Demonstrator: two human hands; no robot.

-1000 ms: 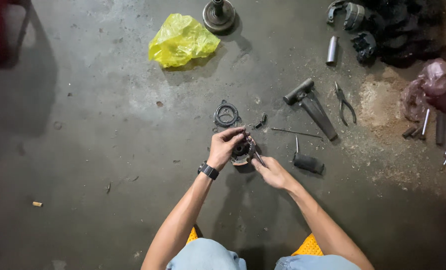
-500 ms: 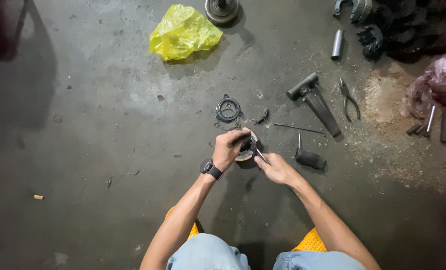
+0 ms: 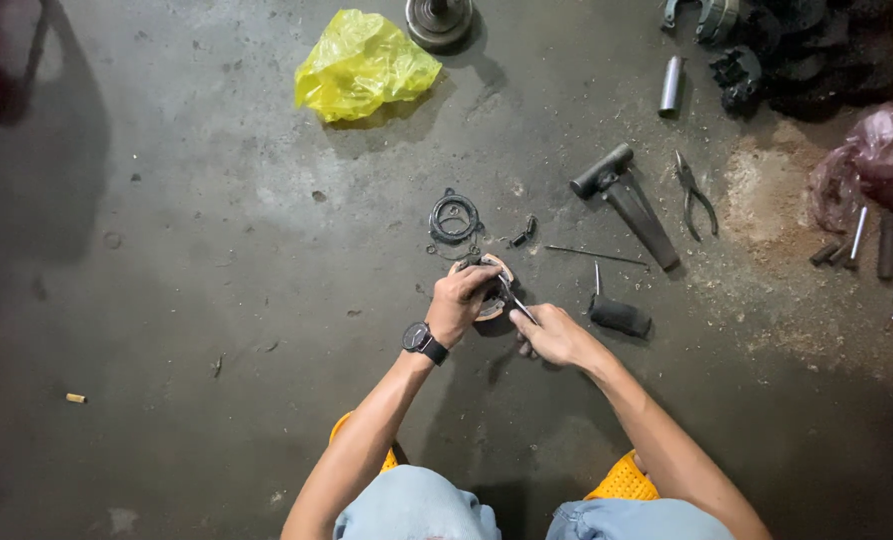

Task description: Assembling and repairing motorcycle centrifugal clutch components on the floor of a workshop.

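Loose tools and bags scattered across the concrete floor.
Yellow plastic bag lies well up-left of the hands; hammer and pliers up-right; black ring gasket just above; pink bag far right.

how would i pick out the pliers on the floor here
Start at the crumpled yellow plastic bag on the concrete floor and look far right, past the hammer. The pliers lie just right of it, the only tool with two splayed thin handles.

My one camera sits on my head, looking straight down past my knees at the concrete floor, fairly high above my two-handed grip at centre frame.
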